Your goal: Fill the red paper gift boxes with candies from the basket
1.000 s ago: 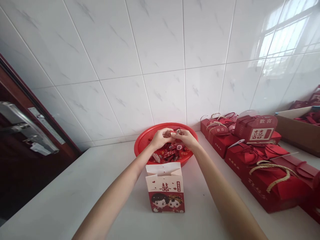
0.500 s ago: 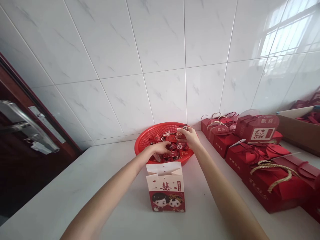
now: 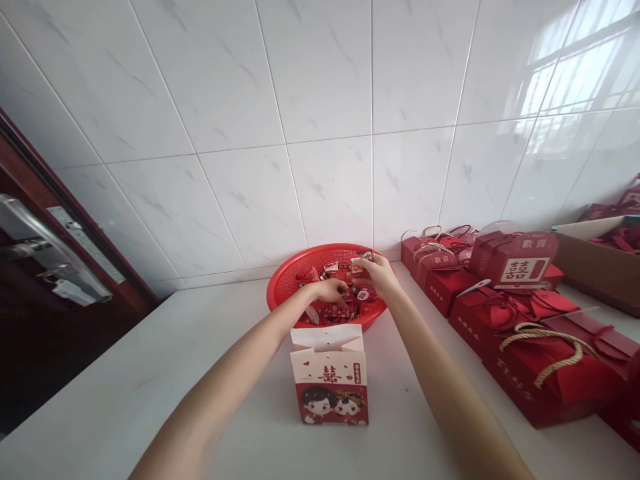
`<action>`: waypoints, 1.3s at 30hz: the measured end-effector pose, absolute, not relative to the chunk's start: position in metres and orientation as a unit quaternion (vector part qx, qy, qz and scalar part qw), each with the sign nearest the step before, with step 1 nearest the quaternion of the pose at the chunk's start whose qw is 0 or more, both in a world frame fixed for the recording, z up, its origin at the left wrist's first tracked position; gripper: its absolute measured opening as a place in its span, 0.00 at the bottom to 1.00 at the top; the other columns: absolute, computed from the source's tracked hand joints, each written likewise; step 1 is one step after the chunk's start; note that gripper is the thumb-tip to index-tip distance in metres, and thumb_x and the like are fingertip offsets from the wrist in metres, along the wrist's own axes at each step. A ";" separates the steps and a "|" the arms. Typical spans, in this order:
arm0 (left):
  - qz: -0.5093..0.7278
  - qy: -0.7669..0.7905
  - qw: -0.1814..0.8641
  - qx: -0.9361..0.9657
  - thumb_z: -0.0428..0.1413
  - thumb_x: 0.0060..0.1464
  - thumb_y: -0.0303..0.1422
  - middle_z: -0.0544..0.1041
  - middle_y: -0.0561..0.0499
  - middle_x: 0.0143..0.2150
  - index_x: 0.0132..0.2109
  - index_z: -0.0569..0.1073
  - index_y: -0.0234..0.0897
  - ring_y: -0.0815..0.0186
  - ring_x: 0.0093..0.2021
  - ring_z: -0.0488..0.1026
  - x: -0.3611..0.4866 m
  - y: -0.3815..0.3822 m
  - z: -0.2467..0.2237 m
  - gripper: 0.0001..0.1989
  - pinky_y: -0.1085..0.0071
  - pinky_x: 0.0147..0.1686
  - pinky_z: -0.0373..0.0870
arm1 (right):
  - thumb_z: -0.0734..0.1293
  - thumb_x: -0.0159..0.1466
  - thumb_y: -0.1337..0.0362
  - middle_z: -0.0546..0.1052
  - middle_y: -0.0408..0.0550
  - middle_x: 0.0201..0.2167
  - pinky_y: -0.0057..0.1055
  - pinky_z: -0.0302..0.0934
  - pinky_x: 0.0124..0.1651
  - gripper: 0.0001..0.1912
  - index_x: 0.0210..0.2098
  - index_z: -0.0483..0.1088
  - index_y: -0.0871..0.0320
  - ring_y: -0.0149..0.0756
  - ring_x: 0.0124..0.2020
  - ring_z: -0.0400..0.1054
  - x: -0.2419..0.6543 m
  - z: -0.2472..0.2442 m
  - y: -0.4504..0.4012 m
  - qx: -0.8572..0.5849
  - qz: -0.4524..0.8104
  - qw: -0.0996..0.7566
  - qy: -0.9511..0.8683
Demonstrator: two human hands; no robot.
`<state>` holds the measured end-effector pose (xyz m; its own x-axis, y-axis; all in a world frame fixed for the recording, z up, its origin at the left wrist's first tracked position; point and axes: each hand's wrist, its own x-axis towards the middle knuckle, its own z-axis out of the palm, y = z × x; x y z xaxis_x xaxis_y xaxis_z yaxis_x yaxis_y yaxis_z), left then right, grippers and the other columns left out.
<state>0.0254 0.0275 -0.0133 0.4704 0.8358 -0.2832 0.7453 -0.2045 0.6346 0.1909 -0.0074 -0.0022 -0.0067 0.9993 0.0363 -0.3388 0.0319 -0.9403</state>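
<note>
A round red plastic basket holds many small wrapped candies, mostly red. My left hand reaches into it from the left, fingers apart and touching the candies; their tips are partly hidden. At the basket's right side my right hand is closed on wrapped candies, pinched between thumb and fingers. In front of the basket stands a red and white gift box with two cartoon faces. Its top is open, and its inside is mostly out of sight.
Several red gift boxes, some with rope handles, crowd the right of the white counter. Behind them is a brown carton with red things inside. A tiled wall rises behind. A dark door with a metal handle is at left.
My left hand has shifted slightly right among the candies, and some of them have moved. My right hand keeps its hold at nearly the same spot. The view has shifted a little.
</note>
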 end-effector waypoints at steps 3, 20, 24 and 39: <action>0.072 0.495 0.376 0.780 0.66 0.30 0.28 0.75 0.56 0.27 0.29 0.75 0.42 0.63 0.29 0.72 0.027 0.023 -0.012 0.13 0.71 0.28 0.65 | 0.73 0.50 0.65 0.76 0.44 0.27 0.28 0.72 0.25 0.09 0.27 0.70 0.58 0.34 0.26 0.74 0.191 -0.004 -0.007 -0.394 0.570 0.585 -0.422; 0.061 0.477 0.411 0.774 0.69 0.33 0.34 0.82 0.50 0.45 0.41 0.82 0.47 0.56 0.44 0.77 0.027 0.016 -0.007 0.21 0.70 0.38 0.70 | 0.72 0.48 0.63 0.76 0.44 0.26 0.28 0.69 0.26 0.08 0.25 0.70 0.57 0.34 0.27 0.72 0.191 -0.003 -0.008 -0.388 0.564 0.589 -0.429; 0.044 0.458 0.428 0.778 0.67 0.36 0.33 0.83 0.52 0.38 0.32 0.83 0.44 0.59 0.39 0.78 0.031 0.012 -0.005 0.10 0.71 0.37 0.70 | 0.72 0.48 0.63 0.76 0.44 0.27 0.28 0.68 0.26 0.08 0.25 0.69 0.58 0.34 0.27 0.72 0.191 -0.001 -0.010 -0.391 0.564 0.589 -0.426; 0.370 0.498 0.359 0.698 0.56 0.45 0.37 0.70 0.55 0.26 0.26 0.66 0.39 0.65 0.30 0.67 0.019 0.020 0.001 0.08 0.69 0.33 0.63 | 0.74 0.47 0.64 0.73 0.42 0.23 0.27 0.69 0.26 0.10 0.26 0.71 0.59 0.32 0.27 0.70 0.192 0.000 -0.010 -0.394 0.560 0.600 -0.415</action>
